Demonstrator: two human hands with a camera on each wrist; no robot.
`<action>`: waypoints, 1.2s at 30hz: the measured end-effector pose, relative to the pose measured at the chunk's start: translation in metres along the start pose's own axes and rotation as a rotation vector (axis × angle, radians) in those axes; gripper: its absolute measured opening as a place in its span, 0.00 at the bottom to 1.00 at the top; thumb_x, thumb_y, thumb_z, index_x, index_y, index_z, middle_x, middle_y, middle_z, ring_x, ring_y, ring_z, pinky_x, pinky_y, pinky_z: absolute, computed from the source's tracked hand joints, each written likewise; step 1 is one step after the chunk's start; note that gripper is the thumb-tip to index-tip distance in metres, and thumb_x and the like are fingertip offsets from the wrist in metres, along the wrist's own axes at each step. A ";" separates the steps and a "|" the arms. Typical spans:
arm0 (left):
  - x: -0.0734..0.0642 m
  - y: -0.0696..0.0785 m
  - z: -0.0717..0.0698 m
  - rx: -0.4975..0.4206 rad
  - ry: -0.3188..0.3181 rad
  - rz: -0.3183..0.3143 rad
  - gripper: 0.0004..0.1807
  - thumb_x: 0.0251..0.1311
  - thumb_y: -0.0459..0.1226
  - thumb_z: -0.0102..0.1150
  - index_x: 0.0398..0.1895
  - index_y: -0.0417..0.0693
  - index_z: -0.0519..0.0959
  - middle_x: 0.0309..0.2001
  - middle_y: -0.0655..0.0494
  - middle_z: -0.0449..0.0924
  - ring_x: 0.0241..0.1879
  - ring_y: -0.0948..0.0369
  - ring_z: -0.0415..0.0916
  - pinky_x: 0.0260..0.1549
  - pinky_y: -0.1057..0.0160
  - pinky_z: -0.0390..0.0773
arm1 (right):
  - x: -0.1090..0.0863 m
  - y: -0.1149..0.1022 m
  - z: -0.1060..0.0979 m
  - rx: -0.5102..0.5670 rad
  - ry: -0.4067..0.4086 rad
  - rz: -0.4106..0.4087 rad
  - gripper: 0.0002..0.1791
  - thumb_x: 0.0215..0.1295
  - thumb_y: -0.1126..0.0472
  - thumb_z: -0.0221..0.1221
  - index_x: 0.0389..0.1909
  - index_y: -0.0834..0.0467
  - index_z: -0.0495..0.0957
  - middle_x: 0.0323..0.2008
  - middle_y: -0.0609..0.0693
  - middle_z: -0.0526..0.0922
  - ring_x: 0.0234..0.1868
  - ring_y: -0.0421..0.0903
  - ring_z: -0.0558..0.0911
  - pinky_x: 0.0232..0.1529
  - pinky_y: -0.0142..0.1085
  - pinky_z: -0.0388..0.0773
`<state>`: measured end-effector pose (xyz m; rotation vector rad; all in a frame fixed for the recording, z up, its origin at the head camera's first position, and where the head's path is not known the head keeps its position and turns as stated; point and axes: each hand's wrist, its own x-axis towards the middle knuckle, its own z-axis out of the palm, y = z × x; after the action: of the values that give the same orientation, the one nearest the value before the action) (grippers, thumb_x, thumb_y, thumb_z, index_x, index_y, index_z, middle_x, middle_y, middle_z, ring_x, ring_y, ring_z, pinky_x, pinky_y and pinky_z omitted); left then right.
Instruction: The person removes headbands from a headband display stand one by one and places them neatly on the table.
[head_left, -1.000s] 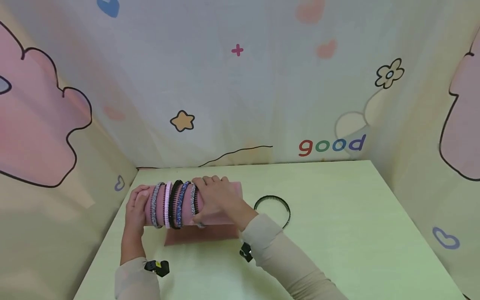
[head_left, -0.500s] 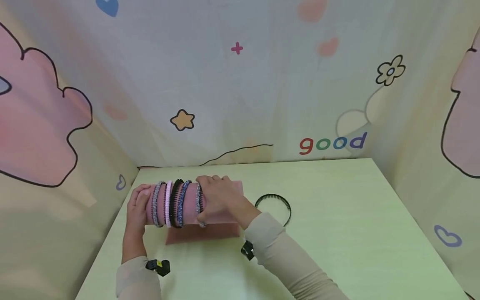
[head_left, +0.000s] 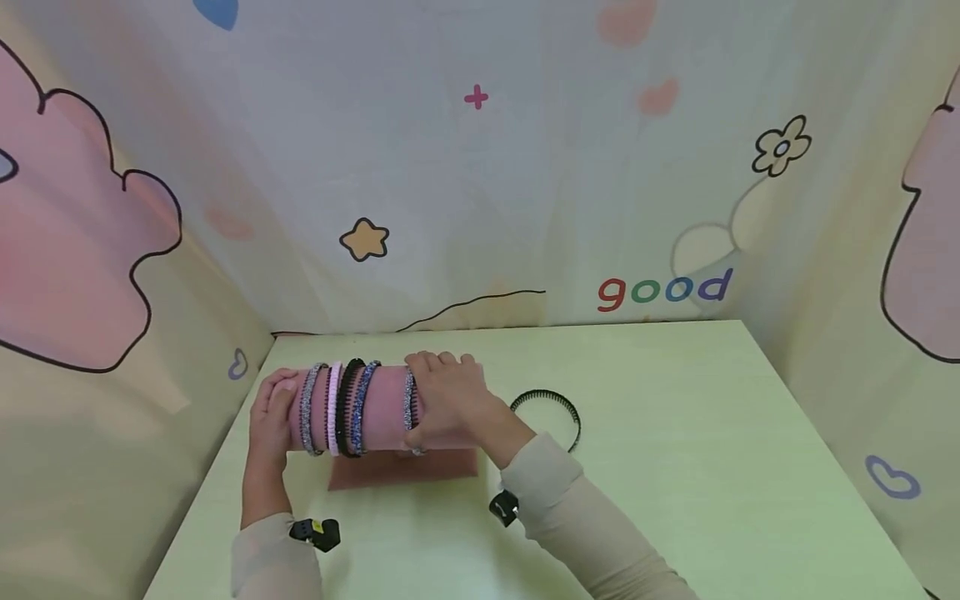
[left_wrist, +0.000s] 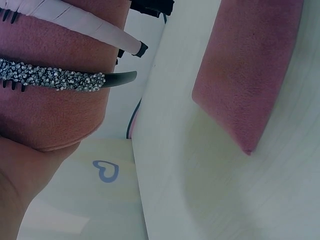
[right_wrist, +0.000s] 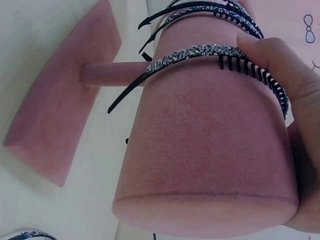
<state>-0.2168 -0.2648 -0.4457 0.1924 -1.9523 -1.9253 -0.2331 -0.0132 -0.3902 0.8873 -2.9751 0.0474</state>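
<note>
A pink velvety headband stand has a thick horizontal roll (head_left: pixel 386 408) on a post above a flat base (head_left: pixel 405 469). My left hand (head_left: pixel 268 417) grips the roll's left end. Toward the right end, my right hand (head_left: pixel 450 396) spans the roll and holds a silver glittery headband (right_wrist: pixel 195 51), its thumb on the band's edge in the right wrist view. Further left on the roll sit a blue glittery headband (head_left: pixel 362 408), a black one, a pale pink headband (head_left: pixel 333 408) and another silver headband (left_wrist: pixel 55 75). The right fingers partly hide the silver band's far side.
A loose black toothed headband (head_left: pixel 577 417) lies on the pale green table (head_left: pixel 712 467) right of the stand. Printed fabric walls (head_left: pixel 525 183) stand behind and at both sides of the table.
My right hand has moved a little to the right along the roll, with the silver headband. The gap to the blue headband has widened. My left hand stays at the roll's left end.
</note>
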 end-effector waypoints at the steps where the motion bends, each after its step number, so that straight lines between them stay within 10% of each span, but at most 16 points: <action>1: 0.000 0.000 0.000 -0.005 -0.003 0.001 0.15 0.59 0.39 0.45 0.47 0.40 0.67 0.39 0.60 0.70 0.34 0.61 0.65 0.30 0.65 0.64 | -0.002 0.001 0.000 0.000 0.015 0.002 0.60 0.25 0.24 0.54 0.61 0.53 0.47 0.57 0.47 0.59 0.52 0.46 0.61 0.45 0.45 0.58; 23: 0.003 0.006 0.002 0.015 -0.015 0.018 0.15 0.59 0.39 0.45 0.46 0.40 0.67 0.40 0.61 0.70 0.35 0.61 0.65 0.31 0.64 0.64 | -0.019 0.021 0.007 0.172 0.173 0.031 0.60 0.22 0.29 0.60 0.59 0.54 0.52 0.58 0.49 0.59 0.60 0.50 0.52 0.52 0.46 0.54; 36: 0.001 0.004 -0.002 0.023 0.012 -0.033 0.16 0.59 0.42 0.46 0.48 0.43 0.67 0.41 0.61 0.69 0.36 0.61 0.65 0.31 0.65 0.64 | -0.027 0.038 0.020 0.619 0.159 -0.010 0.58 0.24 0.38 0.67 0.61 0.49 0.50 0.64 0.42 0.37 0.63 0.45 0.42 0.47 0.46 0.62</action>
<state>-0.2163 -0.2671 -0.4418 0.2431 -1.9765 -1.9178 -0.2314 0.0326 -0.4120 0.8773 -2.8246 1.0282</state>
